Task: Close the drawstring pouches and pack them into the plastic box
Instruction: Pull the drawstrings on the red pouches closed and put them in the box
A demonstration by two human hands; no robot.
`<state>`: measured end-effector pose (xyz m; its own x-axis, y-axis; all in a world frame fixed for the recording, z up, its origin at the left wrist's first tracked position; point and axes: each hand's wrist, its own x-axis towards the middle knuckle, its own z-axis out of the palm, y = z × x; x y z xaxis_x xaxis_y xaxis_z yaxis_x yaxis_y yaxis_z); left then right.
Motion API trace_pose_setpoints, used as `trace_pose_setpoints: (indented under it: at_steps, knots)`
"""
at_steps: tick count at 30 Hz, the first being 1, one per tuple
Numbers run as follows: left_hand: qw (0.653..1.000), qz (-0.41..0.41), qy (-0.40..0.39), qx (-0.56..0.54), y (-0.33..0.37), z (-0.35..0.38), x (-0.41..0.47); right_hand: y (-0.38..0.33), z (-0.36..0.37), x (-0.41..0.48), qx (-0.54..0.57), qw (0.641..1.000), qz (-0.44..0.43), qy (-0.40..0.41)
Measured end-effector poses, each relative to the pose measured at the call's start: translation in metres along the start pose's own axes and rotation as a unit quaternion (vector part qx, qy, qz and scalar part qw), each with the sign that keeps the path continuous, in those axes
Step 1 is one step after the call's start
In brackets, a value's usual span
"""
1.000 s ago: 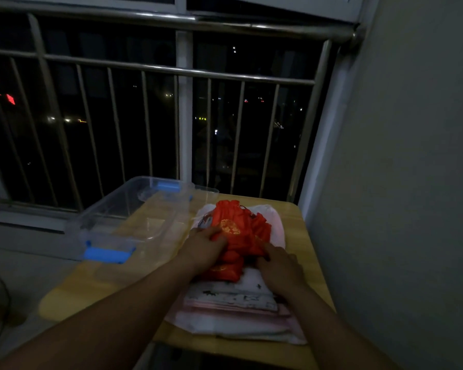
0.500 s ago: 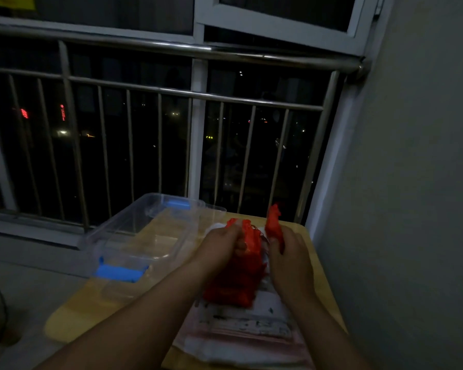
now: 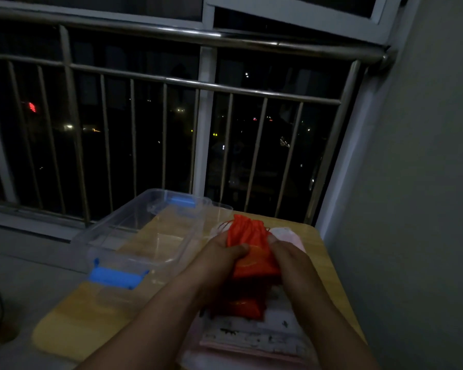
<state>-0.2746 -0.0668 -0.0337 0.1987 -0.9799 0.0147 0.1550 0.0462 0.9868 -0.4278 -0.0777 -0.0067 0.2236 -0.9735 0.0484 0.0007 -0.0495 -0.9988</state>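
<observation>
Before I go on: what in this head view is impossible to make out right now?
Head view only:
1. Red pouch mouth: dim and blurred; drawn shut or not, cannot tell.
2. Its sides: covered by the left hand and right hand.
3. Red pile beneath: count lost in shadow.
4. Pale stack: near end hidden by the forearms.
</observation>
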Motion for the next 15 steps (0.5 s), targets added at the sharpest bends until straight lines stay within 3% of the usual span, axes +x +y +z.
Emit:
trace_pose_setpoints:
  at_steps: [4, 11, 15]
  knots:
    - [1.000, 0.005, -0.010, 0.000, -0.001, 0.005, -0.011, 0.012, 0.000, 0.014, 0.029, 0.997, 0.039, -0.057]
    - [1.000, 0.005, 0.017, 0.000, 0.011, 0.000, -0.033, 0.015, -0.011, 0.009, -0.075, 0.994, 0.027, -0.071]
    - [0.998, 0.014, 0.032, 0.046, 0.005, 0.002, -0.040, 0.023, -0.010, -0.002, -0.049, 0.996, 0.027, -0.069]
